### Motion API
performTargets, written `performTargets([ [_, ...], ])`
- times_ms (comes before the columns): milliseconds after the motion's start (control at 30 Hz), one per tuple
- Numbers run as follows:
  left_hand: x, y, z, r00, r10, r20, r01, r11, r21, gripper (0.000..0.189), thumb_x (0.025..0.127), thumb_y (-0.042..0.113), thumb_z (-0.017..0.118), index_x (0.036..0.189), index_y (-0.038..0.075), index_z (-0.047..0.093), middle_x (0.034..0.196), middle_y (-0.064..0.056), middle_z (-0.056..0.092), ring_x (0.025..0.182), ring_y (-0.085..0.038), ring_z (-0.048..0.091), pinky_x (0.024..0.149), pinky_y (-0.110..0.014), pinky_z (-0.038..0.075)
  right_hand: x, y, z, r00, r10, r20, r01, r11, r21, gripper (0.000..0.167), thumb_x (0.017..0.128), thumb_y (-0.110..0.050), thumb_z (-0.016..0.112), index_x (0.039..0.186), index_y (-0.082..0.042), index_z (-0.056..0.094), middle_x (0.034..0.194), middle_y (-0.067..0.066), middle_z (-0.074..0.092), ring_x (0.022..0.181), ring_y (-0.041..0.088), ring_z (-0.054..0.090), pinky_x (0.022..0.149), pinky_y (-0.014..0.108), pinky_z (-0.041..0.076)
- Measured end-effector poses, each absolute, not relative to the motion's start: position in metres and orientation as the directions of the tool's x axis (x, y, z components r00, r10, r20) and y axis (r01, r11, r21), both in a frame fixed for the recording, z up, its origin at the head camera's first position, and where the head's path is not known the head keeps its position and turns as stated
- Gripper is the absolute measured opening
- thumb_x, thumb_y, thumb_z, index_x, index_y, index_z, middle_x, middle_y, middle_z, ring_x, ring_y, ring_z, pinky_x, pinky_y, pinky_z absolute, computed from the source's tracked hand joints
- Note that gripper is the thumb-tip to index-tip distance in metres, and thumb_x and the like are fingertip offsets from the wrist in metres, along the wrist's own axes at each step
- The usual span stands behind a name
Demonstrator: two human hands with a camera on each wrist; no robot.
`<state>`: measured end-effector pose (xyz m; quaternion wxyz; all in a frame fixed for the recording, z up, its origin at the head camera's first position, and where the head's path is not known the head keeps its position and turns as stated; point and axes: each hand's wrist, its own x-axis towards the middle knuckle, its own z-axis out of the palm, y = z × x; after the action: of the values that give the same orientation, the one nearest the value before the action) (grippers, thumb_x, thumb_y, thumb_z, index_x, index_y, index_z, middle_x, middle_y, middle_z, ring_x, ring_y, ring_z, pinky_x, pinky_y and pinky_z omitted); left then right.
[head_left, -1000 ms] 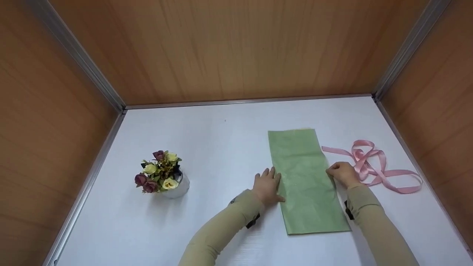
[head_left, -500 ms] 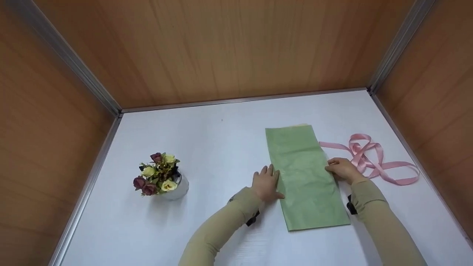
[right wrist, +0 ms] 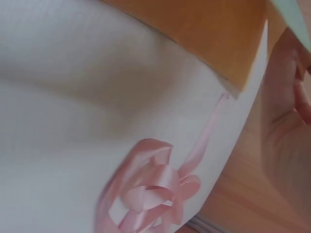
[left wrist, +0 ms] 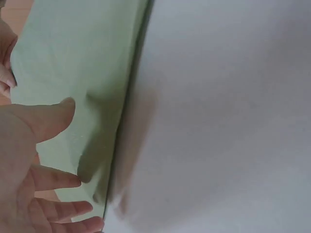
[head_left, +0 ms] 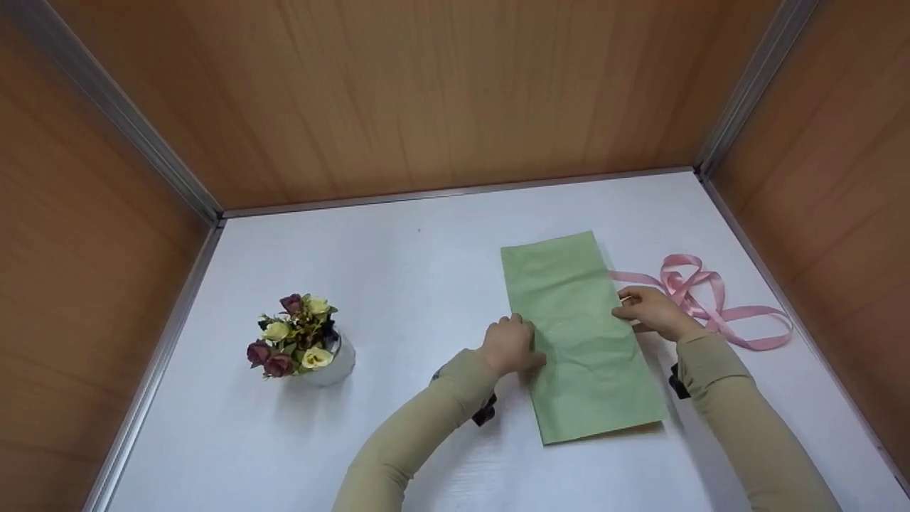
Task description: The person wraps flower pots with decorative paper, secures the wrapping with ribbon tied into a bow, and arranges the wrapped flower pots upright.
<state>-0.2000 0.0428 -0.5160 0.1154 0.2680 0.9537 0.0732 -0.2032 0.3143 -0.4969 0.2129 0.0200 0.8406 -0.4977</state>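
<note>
A folded sheet of green wrapping paper lies lengthwise on the table, its right side raised a little. My right hand pinches that right edge between thumb and fingers. In the right wrist view, the orange-brown inner side of the paper shows beside my right hand. At the left edge is my left hand, thumb over the green surface. The left wrist view has my left hand with spread, fairly straight fingers above the paper, casting a shadow on it.
A loosely coiled pink ribbon lies to the right, its tail reaching the paper's edge. On the left stands a white pot of artificial flowers, purple and cream. Wooden panels wall in the white table.
The paper's right edge has risen off the table in my right hand's pinch, and the sheet has turned slightly. My left hand's fingers have bent more. The head view has shifted a little.
</note>
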Motion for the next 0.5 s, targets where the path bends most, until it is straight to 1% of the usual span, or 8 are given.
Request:
performTargets([
  [33, -0.202, 0.043, -0.512, -0.830, 0.536, -0.153, 0.496, 0.836, 0.234, 0.036, 0.086, 0.043, 0.065, 0.095, 0.007, 0.065, 0.093, -0.007, 0.060, 0.082, -0.020, 0.058, 0.068, -0.034, 0.050, -0.203, 0.313, -0.495, -0.910, -0.181, -0.374, 0.243, 0.497, -0.833, 0.049, 0.095, -0.020, 0.057, 0.130, 0.010, 0.041, 0.103, 0.007, 0.053, 0.088, 0.008, 0.055, 0.085, 0.035, 0.053],
  [67, -0.204, 0.043, -0.508, -0.832, 0.539, -0.129, 0.494, 0.827, 0.268, 0.034, 0.088, 0.039, 0.064, 0.097, 0.006, 0.066, 0.094, -0.007, 0.062, 0.082, -0.020, 0.060, 0.068, -0.033, 0.051, -0.203, 0.312, -0.492, -0.910, -0.189, -0.369, 0.239, 0.489, -0.839, 0.048, 0.095, -0.021, 0.057, 0.129, 0.009, 0.042, 0.102, 0.006, 0.053, 0.088, 0.008, 0.055, 0.085, 0.035, 0.053],
  [133, -0.207, 0.043, -0.500, -0.839, 0.537, -0.090, 0.478, 0.806, 0.350, 0.033, 0.090, 0.034, 0.063, 0.106, 0.004, 0.066, 0.101, -0.009, 0.065, 0.088, -0.021, 0.064, 0.073, -0.033, 0.053, -0.204, 0.310, -0.487, -0.911, -0.203, -0.359, 0.235, 0.460, -0.856, 0.046, 0.095, -0.023, 0.057, 0.127, 0.008, 0.045, 0.103, 0.005, 0.055, 0.090, 0.008, 0.057, 0.085, 0.036, 0.053],
  [200, -0.211, 0.043, -0.491, -0.847, 0.529, -0.058, 0.456, 0.776, 0.436, 0.037, 0.092, 0.030, 0.061, 0.117, 0.003, 0.063, 0.109, -0.011, 0.065, 0.097, -0.022, 0.064, 0.080, -0.033, 0.053, -0.205, 0.306, -0.480, -0.908, -0.219, -0.356, 0.238, 0.429, -0.871, 0.046, 0.096, -0.026, 0.055, 0.128, 0.006, 0.046, 0.108, 0.009, 0.057, 0.093, 0.010, 0.059, 0.085, 0.036, 0.053],
  [267, -0.214, 0.043, -0.483, -0.856, 0.515, -0.036, 0.422, 0.737, 0.528, 0.039, 0.094, 0.026, 0.058, 0.124, 0.002, 0.058, 0.115, -0.012, 0.064, 0.103, -0.021, 0.063, 0.085, -0.032, 0.052, -0.207, 0.301, -0.471, -0.900, -0.240, -0.365, 0.247, 0.409, -0.878, 0.049, 0.097, -0.030, 0.052, 0.132, 0.004, 0.045, 0.118, 0.013, 0.056, 0.097, 0.012, 0.059, 0.085, 0.035, 0.053],
  [333, -0.217, 0.044, -0.475, -0.864, 0.503, -0.010, 0.390, 0.681, 0.620, 0.038, 0.094, 0.024, 0.057, 0.125, 0.002, 0.056, 0.114, -0.012, 0.064, 0.103, -0.021, 0.062, 0.086, -0.030, 0.051, -0.208, 0.296, -0.461, -0.886, -0.268, -0.379, 0.260, 0.391, -0.883, 0.055, 0.099, -0.034, 0.049, 0.137, 0.004, 0.040, 0.126, 0.015, 0.053, 0.099, 0.012, 0.060, 0.083, 0.032, 0.053],
  [367, -0.218, 0.044, -0.472, -0.867, 0.499, 0.003, 0.374, 0.645, 0.667, 0.037, 0.094, 0.022, 0.057, 0.125, 0.001, 0.056, 0.113, -0.012, 0.063, 0.102, -0.021, 0.062, 0.086, -0.029, 0.051, -0.209, 0.292, -0.456, -0.878, -0.288, -0.383, 0.263, 0.378, -0.888, 0.057, 0.100, -0.036, 0.046, 0.138, 0.005, 0.039, 0.126, 0.015, 0.053, 0.098, 0.011, 0.060, 0.082, 0.031, 0.053],
  [500, -0.221, 0.044, -0.459, -0.875, 0.483, 0.038, 0.308, 0.495, 0.812, 0.030, 0.094, 0.017, 0.057, 0.117, -0.001, 0.058, 0.107, -0.011, 0.063, 0.098, -0.019, 0.061, 0.083, -0.026, 0.050, -0.212, 0.275, -0.437, -0.851, -0.360, -0.382, 0.288, 0.288, -0.913, 0.068, 0.101, -0.047, 0.033, 0.137, 0.010, 0.036, 0.112, 0.006, 0.058, 0.091, 0.009, 0.060, 0.076, 0.026, 0.054],
])
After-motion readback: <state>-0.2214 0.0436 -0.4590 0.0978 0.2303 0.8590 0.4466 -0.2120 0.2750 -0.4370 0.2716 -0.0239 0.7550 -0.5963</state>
